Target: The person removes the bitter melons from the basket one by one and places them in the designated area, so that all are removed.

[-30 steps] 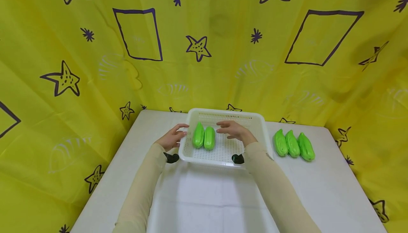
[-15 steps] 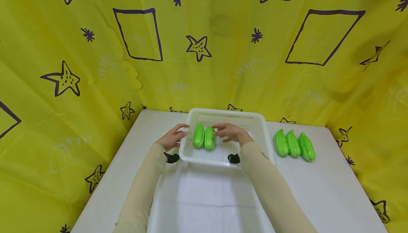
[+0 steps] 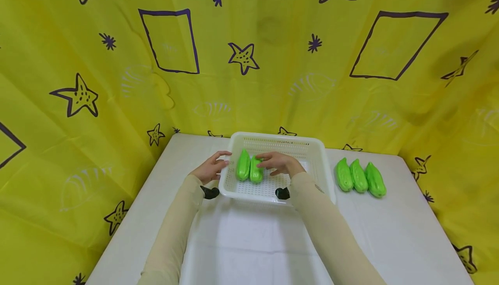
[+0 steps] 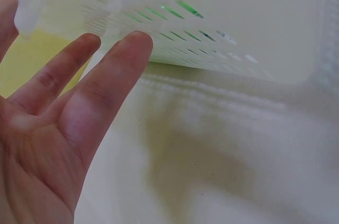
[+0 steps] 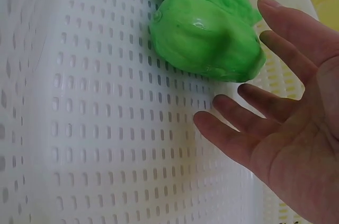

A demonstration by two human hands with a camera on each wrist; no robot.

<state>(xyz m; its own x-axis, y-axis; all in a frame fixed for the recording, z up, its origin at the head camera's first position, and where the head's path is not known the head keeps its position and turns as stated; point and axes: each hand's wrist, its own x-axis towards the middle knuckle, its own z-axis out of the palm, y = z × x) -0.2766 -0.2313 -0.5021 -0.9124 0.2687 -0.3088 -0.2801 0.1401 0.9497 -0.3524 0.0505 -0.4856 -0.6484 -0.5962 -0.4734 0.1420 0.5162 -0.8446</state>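
A white perforated plastic basket (image 3: 278,137) stands near the back of the table. Two glossy green papaya-like fruits lie side by side in its left part: a left one (image 3: 243,166) and a right one (image 3: 255,174). Over the right fruit hovers my right hand (image 3: 277,162), its fingers partly covering it in the head view. In the right wrist view that fruit (image 5: 204,44) lies beside the spread fingers, with no grip on it. My left hand (image 3: 210,168) is at the basket's left side, fingers extended along the outer wall; whether they press on it, I cannot tell.
Three more green fruits (image 3: 358,176) lie in a row on the table to the right of the basket. A yellow curtain (image 3: 249,94) with star drawings closes off the back and sides. The white table (image 3: 249,241) extends toward me.
My right hand has moved left inside the basket, from beside the right fruit to over it. The left hand and the fruits stay where they were.
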